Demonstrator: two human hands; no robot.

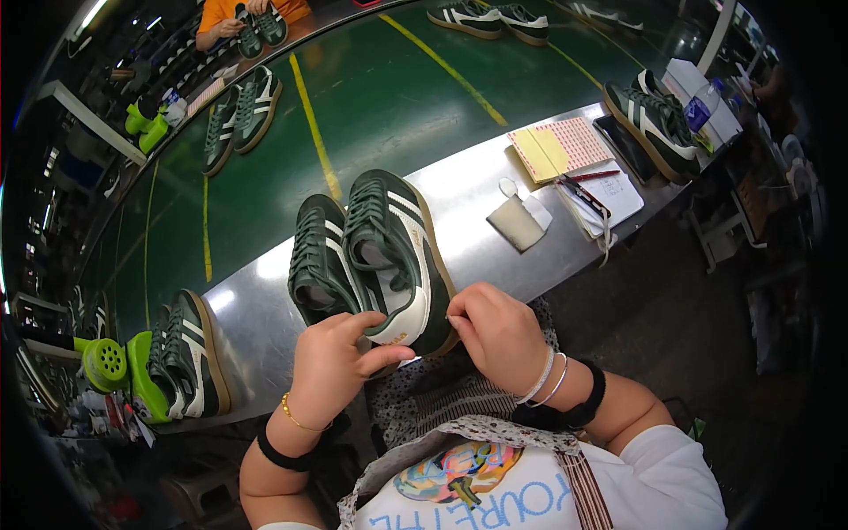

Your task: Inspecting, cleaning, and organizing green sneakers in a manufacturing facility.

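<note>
Two dark green sneakers with white stripes and gum soles are side by side at the near edge of the metal bench, toes pointing away. My left hand (331, 358) grips the heel of the right-hand sneaker (415, 238), index finger and thumb on its white heel part. At the sole edge of that heel, my right hand (499, 336) is closed in a pinch. Whatever lies between those fingertips, if anything, is too small to make out. The left-hand sneaker (316, 252) stands against its mate, untouched by my right hand.
A green conveyor belt (371, 106) with yellow lines runs behind the metal bench (256, 353), carrying more sneaker pairs. To the right lie a sponge (517, 223), notebooks (618, 199), and another pair (649, 124). A green fan (106, 364) stands left. Across the belt, a person (256, 18) handles sneakers.
</note>
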